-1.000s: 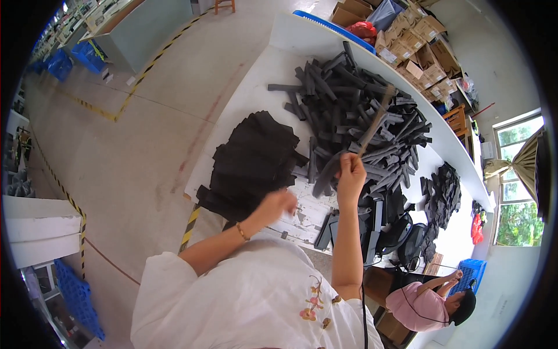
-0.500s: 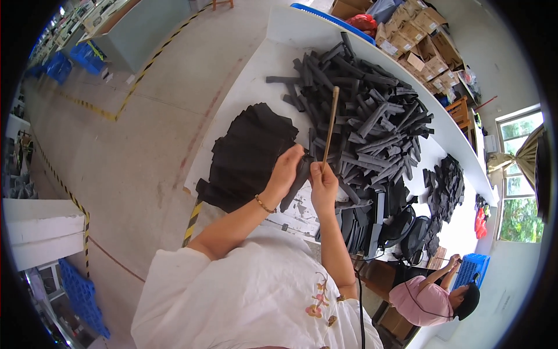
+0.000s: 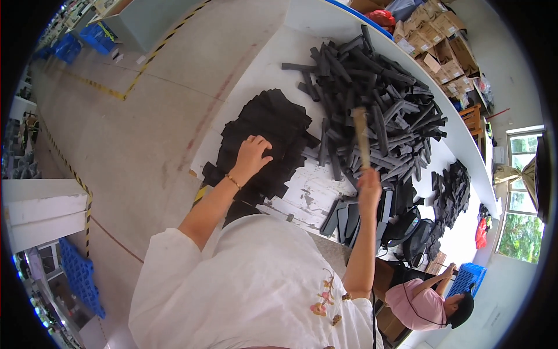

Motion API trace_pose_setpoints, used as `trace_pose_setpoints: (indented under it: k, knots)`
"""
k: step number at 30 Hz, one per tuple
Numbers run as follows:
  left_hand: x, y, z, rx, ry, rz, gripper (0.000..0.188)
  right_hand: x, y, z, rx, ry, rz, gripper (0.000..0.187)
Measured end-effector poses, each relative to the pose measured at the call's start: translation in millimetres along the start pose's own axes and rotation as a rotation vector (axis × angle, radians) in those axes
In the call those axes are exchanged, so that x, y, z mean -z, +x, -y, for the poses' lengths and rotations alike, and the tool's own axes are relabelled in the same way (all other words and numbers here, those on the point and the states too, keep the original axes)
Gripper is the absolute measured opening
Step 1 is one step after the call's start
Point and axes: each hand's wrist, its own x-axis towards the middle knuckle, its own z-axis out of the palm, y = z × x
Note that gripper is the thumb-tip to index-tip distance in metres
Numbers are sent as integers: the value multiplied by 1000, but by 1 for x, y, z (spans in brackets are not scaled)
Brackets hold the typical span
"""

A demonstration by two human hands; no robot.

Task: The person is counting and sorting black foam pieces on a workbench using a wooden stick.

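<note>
My left hand (image 3: 251,156) is over a fanned stack of flat black fabric pieces (image 3: 268,119) on the left part of the white table. Its fingers are apart and slightly bent, with nothing visible in them. In my right hand (image 3: 369,187), fingers wrapped round its lower end, a thin tan rod (image 3: 361,136) points away from me and is blurred by motion. Behind the rod rises a large heap of dark grey fabric tubes (image 3: 378,99).
Black strips (image 3: 343,220) and black bags (image 3: 403,227) lie at the table's near right, with another black pile (image 3: 450,192) beyond. A person in a pink top (image 3: 414,305) works there beside a blue crate (image 3: 469,278). Cardboard boxes (image 3: 444,58) stand behind the table's raised edge (image 3: 447,96).
The dark tube piece has left my hands. My left hand has moved left over the flat stack and opened. My right hand has swung right with the rod.
</note>
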Motion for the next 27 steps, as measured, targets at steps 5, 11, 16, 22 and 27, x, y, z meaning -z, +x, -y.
trace_pose_setpoints:
  k: [5,11,16,22,27]
  knots:
    - [-4,3,38,70,-146,241,25,-27,-50,14,497,-366,67,9]
    - [3,5,17,-99,-17,164,11,-26,-53,20,495,-495,162,12]
    - [14,12,25,45,-228,212,10,-29,-54,25,515,-487,164,12]
    - [27,16,18,-54,-245,205,8,-33,-50,38,566,-495,169,12]
    - [33,25,-11,-191,-247,248,9,-60,-47,51,677,-520,201,18]
